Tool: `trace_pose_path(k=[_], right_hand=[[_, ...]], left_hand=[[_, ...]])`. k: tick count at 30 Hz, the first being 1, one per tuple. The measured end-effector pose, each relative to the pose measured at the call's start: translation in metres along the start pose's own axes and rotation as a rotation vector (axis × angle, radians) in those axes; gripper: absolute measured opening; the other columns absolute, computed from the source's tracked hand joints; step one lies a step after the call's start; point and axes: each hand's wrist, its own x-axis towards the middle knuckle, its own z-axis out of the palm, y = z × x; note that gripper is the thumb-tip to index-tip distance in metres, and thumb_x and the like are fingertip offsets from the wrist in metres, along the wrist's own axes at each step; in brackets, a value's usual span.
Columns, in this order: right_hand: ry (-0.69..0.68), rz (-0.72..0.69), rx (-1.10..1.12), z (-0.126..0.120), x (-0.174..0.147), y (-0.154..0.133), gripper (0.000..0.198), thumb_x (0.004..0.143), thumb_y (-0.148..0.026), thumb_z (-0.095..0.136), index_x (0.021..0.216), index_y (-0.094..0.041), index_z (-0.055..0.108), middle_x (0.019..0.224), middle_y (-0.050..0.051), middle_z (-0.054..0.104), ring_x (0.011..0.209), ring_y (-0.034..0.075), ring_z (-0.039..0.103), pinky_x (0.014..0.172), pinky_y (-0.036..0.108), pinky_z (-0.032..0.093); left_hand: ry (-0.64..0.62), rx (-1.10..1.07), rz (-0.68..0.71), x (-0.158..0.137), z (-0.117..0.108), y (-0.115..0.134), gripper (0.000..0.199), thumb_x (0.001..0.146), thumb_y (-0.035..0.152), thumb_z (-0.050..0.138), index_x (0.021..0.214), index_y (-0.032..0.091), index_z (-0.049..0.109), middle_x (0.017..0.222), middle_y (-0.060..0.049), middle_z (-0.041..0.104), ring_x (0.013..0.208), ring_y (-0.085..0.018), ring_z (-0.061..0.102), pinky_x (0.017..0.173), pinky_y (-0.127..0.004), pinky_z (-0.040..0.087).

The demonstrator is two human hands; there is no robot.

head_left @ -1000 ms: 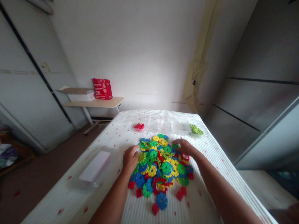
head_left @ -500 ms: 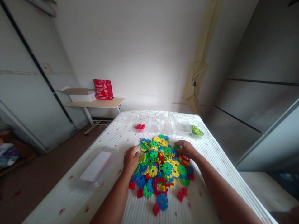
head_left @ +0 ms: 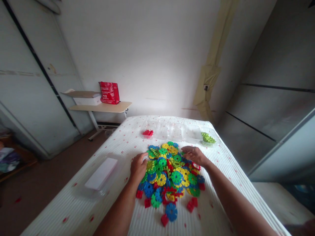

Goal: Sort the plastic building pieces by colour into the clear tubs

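Observation:
A heap of plastic building pieces (head_left: 169, 168) lies on the bed: notched discs in green, yellow and blue, with red and lime-green toothed pieces among them. At the heap's left edge rests my left hand (head_left: 138, 166), thumb and index finger apart, with nothing visible in it. Over the upper right of the heap, my right hand (head_left: 195, 155) has its fingers reaching left, loosely bent and apart; nothing shows in them. A clear divided tray (head_left: 176, 131) stands behind the heap. Red pieces (head_left: 148, 133) are in its left end and lime-green pieces (head_left: 207, 138) in its right end.
To the left lies a clear plastic lid or box (head_left: 98, 193) with a white flat block (head_left: 102, 173) on it. Stray red pieces (head_left: 164, 220) and a blue disc (head_left: 171, 212) lie nearest me. Beyond the bed, a small table (head_left: 110, 107) holds a red bag (head_left: 109, 93).
My right hand has shifted slightly left and up, and its fingers have straightened over the heap. My left hand stays at nearly the same place.

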Motion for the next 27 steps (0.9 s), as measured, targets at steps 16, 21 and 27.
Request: trace_pose_path(k=[16,21,27], right_hand=[[-0.237,-0.161,-0.432,0.013,0.008,-0.031,0.044,0.06,-0.013,0.064,0.103,-0.023,0.066,0.104,0.004,0.066,0.095,0.02,0.059,0.084,0.032,0.046],[-0.214,-0.108,-0.522,0.017,0.007,-0.037,0.042,0.06,-0.016,0.064,0.101,-0.022,0.066,0.103,0.005,0.066,0.095,0.022,0.06,0.084,0.032,0.046],[-0.145,-0.087,-0.555,0.021,0.005,-0.042,0.036,0.06,-0.019,0.062,0.096,-0.022,0.068,0.097,0.006,0.068,0.091,0.023,0.061,0.081,0.032,0.046]], left_hand=[[-0.014,0.002,-0.018,0.0,-0.002,0.002,0.031,0.076,0.013,0.046,0.102,0.02,0.061,0.107,-0.005,0.065,0.103,-0.019,0.057,0.097,-0.036,0.039],[-0.014,0.0,-0.011,0.0,-0.003,0.004,0.031,0.077,0.014,0.046,0.102,0.019,0.061,0.108,-0.005,0.064,0.103,-0.019,0.056,0.097,-0.036,0.038],[-0.012,-0.01,-0.011,0.0,-0.002,0.004,0.031,0.076,0.013,0.046,0.102,0.02,0.062,0.107,-0.005,0.065,0.102,-0.019,0.057,0.096,-0.035,0.039]])
